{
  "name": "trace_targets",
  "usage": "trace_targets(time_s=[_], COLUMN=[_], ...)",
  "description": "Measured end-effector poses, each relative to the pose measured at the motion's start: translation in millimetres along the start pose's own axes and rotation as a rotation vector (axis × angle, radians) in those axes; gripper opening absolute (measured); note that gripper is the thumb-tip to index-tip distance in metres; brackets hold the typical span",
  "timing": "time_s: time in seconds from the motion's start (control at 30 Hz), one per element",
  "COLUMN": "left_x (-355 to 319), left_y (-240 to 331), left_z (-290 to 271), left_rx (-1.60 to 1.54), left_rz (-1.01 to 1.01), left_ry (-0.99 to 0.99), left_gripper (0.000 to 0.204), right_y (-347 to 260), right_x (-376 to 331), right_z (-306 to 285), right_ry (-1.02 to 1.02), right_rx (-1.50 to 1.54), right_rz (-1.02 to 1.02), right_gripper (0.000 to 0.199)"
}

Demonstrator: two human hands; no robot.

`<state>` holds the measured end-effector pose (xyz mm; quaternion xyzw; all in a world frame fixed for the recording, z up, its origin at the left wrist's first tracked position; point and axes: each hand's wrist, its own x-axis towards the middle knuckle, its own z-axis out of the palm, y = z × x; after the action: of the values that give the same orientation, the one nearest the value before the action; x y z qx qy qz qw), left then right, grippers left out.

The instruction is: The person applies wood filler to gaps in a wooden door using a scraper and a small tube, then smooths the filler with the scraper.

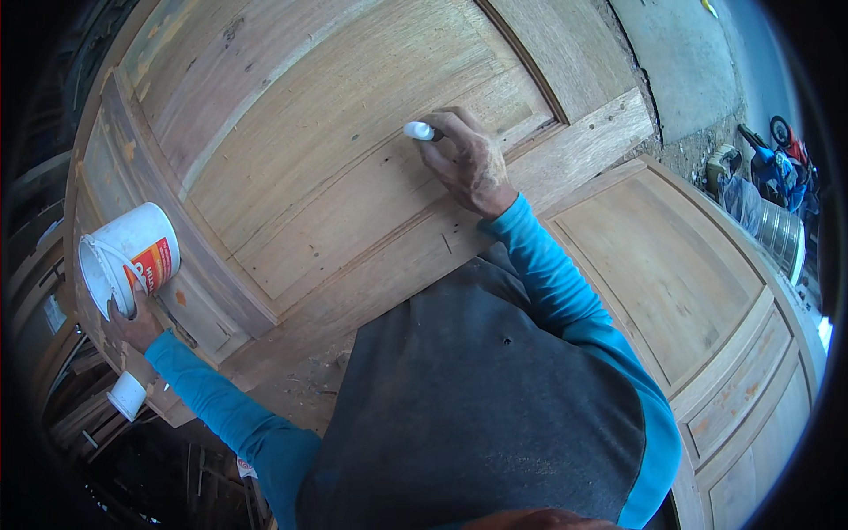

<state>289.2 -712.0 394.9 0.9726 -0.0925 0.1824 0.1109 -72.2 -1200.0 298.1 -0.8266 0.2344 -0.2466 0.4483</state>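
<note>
A large panelled wooden door [353, 159] lies flat in front of me, with patches of filler and small dark marks on its bare wood. Over its middle, near a panel's edge, my right hand [468, 168] is closed around a small white thing with a rounded end [419, 131]; the fingers hide the rest of it. At the far left, my left hand [137, 322] grips the rim of a white plastic bucket [159, 225] with an orange-red label. The bucket leans on its side with its mouth toward the left, and its contents cannot be seen.
To the right lies a second panelled wooden door [662, 274]. A smaller white container [128, 395] sits by the door's lower left corner. Stacked timber fills the dark lower left. A metal drum [782, 234] and a blue and red motorbike [782, 168] stand at the far right.
</note>
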Motion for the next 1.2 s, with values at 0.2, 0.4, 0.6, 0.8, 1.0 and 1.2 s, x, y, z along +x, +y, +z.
trace_targets(time_s=[0.2, 0.4, 0.6, 0.8, 1.0, 1.2], left_x=[-5, -94, -164, -198, -196, -202], left_y=[-20, 133, 304, 400, 418, 420], left_z=[-13, -45, -27, -8, -6, -8], left_rx=[0.034, -0.065, -0.506, -0.445, -0.366, -0.983], left_rz=[0.007, 0.045, 0.027, 0.362, 0.423, 0.253], left_ry=[-0.007, 0.055, -0.014, -0.074, -0.156, 0.081], left_gripper=[0.066, 0.055, 0.031, 0.026, 0.046, 0.058], right_y=[66, 122, 158, 153, 161, 147], right_x=[22, 53, 55, 60, 59, 32], right_z=[-130, -216, -224, -225, -226, -254], right_ry=[0.314, 0.304, 0.057, -0.018, -0.017, 0.114], right_rx=[-0.135, -0.176, -0.241, -0.237, -0.209, -0.212], right_rz=[0.133, 0.152, 0.151, 0.11, 0.105, 0.225], right_gripper=[0.022, 0.024, 0.021, 0.023, 0.032, 0.039])
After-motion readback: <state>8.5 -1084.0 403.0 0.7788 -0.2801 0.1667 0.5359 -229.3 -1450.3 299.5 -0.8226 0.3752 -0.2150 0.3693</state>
